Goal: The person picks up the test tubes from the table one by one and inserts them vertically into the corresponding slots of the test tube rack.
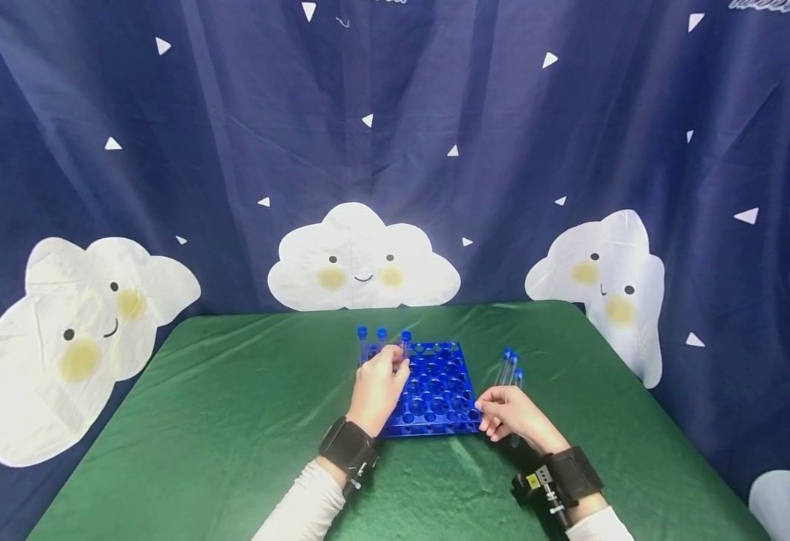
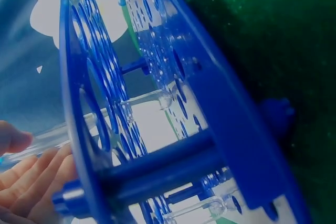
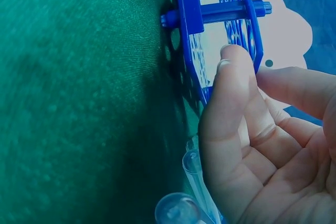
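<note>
A blue test tube rack (image 1: 435,430) with rows of round holes stands on the table. Three clear test tubes with blue caps rise at its back left; the rightmost test tube (image 1: 406,337) is at my left hand (image 1: 378,387). The left wrist view shows this test tube (image 2: 50,139) between thumb and fingers, passing through the rack's upper plate. My right hand (image 1: 513,412) pinches the rack's front right corner with thumb and finger, seen closer in the right wrist view beside the rack (image 3: 191,14). Curled fingers partly hide that corner.
Several more blue-capped test tubes (image 1: 513,362) lie right of the rack, partly behind my right hand; rounded tube ends (image 3: 178,208) show below that hand in the right wrist view. A green cloth (image 1: 233,436) covers the table. Behind it hangs a dark blue curtain (image 1: 395,165) with clouds.
</note>
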The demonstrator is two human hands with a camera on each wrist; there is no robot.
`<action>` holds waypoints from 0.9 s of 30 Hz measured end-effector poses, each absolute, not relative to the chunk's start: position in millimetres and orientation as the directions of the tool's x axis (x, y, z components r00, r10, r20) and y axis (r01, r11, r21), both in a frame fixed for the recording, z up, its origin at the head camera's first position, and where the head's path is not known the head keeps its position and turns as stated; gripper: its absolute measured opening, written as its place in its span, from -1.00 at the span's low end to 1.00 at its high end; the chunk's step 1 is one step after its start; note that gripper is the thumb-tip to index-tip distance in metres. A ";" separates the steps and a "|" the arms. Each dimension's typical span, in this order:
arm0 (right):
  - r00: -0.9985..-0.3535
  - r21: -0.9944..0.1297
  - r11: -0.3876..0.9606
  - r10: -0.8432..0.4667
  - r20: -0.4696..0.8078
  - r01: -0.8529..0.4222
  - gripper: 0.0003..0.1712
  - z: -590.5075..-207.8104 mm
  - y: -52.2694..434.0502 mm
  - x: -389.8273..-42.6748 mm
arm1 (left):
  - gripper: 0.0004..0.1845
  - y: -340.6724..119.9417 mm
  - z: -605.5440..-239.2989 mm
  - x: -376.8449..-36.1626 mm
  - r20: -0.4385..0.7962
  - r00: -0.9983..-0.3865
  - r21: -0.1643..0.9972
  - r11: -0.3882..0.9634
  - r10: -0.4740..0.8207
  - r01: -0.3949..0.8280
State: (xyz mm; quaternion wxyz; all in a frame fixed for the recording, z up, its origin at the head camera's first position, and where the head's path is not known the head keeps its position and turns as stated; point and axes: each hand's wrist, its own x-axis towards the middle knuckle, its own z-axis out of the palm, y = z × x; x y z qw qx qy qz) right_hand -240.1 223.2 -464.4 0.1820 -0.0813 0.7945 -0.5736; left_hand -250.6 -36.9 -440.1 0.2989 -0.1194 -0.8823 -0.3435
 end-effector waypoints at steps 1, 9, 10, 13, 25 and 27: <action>-0.920 -0.941 0.330 -0.339 -0.196 0.079 -0.75 -464.3 223.1 -240.1 | -0.85 -36.6 -440.1 -250.4 0.606 -0.796 0.533 0.740 0.005 0.411; -0.920 -0.940 0.335 -0.342 -0.193 0.072 -0.75 -464.9 223.3 -240.5 | -0.84 -36.5 -439.4 -248.7 0.621 -0.784 0.495 0.777 -0.003 0.389; -0.920 -0.939 0.336 -0.341 -0.192 0.072 -0.75 -464.8 223.4 -240.5 | -0.84 -36.7 -439.6 -248.6 0.624 -0.781 0.489 0.783 -0.006 0.384; -0.921 -0.938 0.339 -0.340 -0.190 0.069 -0.75 -464.5 223.8 -240.6 | -0.85 -37.6 -440.1 -247.9 0.636 -0.772 0.470 0.799 -0.013 0.374; -0.921 -0.939 0.336 -0.339 -0.194 0.074 -0.74 -464.8 224.1 -241.0 | -0.91 -44.0 -440.0 -242.9 0.624 -0.782 0.460 0.806 0.007 0.374; -0.920 -0.941 0.331 -0.341 -0.194 0.075 -0.74 -464.4 224.4 -240.6 | -0.90 -46.2 -440.7 -240.3 0.615 -0.788 0.467 0.796 0.021 0.386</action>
